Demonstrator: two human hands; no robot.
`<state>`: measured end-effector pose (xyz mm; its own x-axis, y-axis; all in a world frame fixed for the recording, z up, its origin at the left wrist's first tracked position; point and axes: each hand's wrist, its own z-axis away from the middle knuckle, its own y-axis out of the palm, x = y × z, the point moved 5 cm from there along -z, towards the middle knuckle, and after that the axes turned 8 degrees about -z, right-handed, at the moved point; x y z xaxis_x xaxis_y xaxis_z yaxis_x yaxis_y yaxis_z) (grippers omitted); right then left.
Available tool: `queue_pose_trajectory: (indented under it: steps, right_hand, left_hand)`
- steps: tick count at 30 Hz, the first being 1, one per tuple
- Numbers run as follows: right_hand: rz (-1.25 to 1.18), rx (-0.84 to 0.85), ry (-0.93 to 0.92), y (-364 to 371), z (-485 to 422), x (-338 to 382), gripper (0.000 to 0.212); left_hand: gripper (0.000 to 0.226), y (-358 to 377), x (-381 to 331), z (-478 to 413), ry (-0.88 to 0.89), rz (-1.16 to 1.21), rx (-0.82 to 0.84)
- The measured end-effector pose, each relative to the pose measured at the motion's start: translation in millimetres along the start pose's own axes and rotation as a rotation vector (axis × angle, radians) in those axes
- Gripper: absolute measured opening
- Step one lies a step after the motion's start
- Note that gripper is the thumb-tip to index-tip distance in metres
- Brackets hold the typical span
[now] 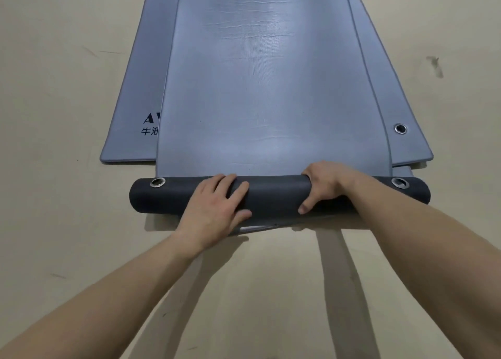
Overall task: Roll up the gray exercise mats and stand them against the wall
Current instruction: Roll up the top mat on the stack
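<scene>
Keep the roll (273, 194) tight: press evenly on both sides and advance it straight up the frame, so its ends stay flush. The left grip (217, 209), lower centre, lies flat on the roll, fingers straight, grasping nothing. The right grip (325, 188) grasps the roll, thumb on the near side, fingers apparently curled over the far side, tips out of view. Beyond, the top mat (271, 101) lies unrolled over the lower mats (130, 101) on the floor (54, 223).

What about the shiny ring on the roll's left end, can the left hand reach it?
Probably yes. The left hand rests on the roll, and the ring sits uncovered on the same roll's top, with nothing between them.
</scene>
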<state>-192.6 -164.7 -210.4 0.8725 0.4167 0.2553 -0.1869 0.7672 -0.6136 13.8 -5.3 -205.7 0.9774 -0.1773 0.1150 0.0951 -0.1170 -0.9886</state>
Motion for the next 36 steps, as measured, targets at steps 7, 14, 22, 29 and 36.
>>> queue_pose_trajectory:
  steps: [7,14,22,29,36]
  right_hand:
    - [0.277,-0.724,-0.245,24.3,37.3,2.2,0.078]
    - [0.324,-0.686,-0.111,54.3,18.1,-2.2,0.108]
    - [0.143,-0.404,-0.156,-15.8,-4.7,-5.0,0.103]
    - [0.207,-0.54,-0.122,-18.8,-1.5,-1.0,0.115]
    - [-0.013,-0.229,-0.143,-77.5,-17.4,-6.7,0.097]
  left_hand:
    - [0.106,32.7,6.9,-15.2,0.014,-0.05,0.348]
    - [0.108,16.1,24.0,-44.4,0.037,0.049,0.468]
    - [0.105,7.2,40.1,-88.8,-0.07,0.074,0.588]
    - [0.112,-13.7,61.4,-135.5,-0.179,0.119,0.855]
    - [0.113,-37.8,15.0,-100.4,-0.156,-0.084,0.462]
